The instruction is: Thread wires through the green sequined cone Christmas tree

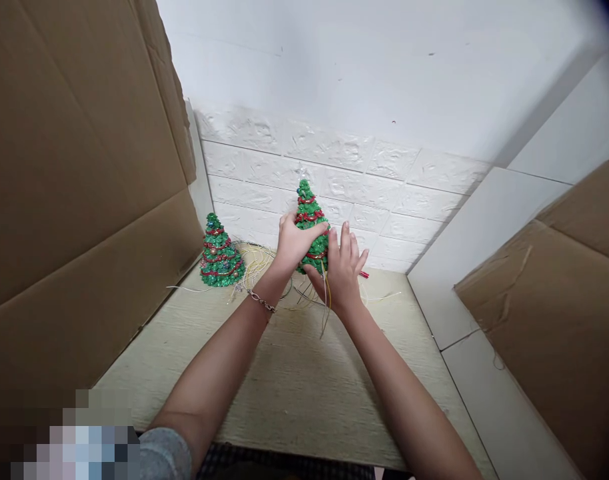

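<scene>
My left hand wraps over the front of a small green beaded Christmas tree with red garland. My right hand presses against the tree's lower right side, its fingers spread, and hides the base. Thin yellow and silver wires hang from under the tree past my right palm. To the left stands a second beaded tree, upright and apart from my hands. A loose tangle of pale wires lies between the two trees. A chain bracelet circles my left wrist.
A pale wood-grain board lies under everything. White brick-pattern panels rise behind it, and brown cardboard sheets stand at the left and right. A small red stick pokes out beyond my right hand.
</scene>
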The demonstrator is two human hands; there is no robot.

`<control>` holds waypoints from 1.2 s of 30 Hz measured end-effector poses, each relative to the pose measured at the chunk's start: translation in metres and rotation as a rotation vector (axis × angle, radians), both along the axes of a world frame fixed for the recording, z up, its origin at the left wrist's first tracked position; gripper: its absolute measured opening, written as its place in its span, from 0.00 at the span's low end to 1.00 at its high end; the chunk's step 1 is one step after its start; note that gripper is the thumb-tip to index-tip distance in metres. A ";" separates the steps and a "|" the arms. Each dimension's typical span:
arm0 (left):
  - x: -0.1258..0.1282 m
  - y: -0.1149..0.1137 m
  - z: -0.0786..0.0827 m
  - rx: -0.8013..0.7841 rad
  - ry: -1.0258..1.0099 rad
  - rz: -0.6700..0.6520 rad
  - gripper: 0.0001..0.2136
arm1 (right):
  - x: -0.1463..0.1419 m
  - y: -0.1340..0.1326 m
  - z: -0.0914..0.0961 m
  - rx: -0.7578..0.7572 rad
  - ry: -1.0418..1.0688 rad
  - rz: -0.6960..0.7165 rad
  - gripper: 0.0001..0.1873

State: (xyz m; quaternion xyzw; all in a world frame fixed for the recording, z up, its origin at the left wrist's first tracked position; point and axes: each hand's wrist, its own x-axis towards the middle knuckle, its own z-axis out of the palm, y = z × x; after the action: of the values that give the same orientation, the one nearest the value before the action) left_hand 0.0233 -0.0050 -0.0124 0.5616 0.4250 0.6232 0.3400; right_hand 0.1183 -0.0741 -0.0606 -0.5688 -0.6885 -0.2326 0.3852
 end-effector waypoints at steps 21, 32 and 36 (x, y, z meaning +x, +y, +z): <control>-0.005 -0.005 0.008 0.032 0.038 0.107 0.17 | 0.008 -0.006 -0.001 0.093 -0.237 0.138 0.24; -0.005 -0.004 0.006 0.026 0.069 0.121 0.16 | 0.011 -0.003 0.004 0.116 -0.104 0.190 0.19; -0.009 -0.001 0.005 0.014 0.061 0.138 0.18 | 0.008 -0.006 0.002 0.087 -0.089 0.339 0.13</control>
State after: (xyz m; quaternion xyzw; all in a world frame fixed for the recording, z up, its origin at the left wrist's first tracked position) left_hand 0.0147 -0.0056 -0.0077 0.5521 0.4685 0.6306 0.2794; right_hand 0.1266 -0.0804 -0.0587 -0.4164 -0.7802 -0.2187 0.4123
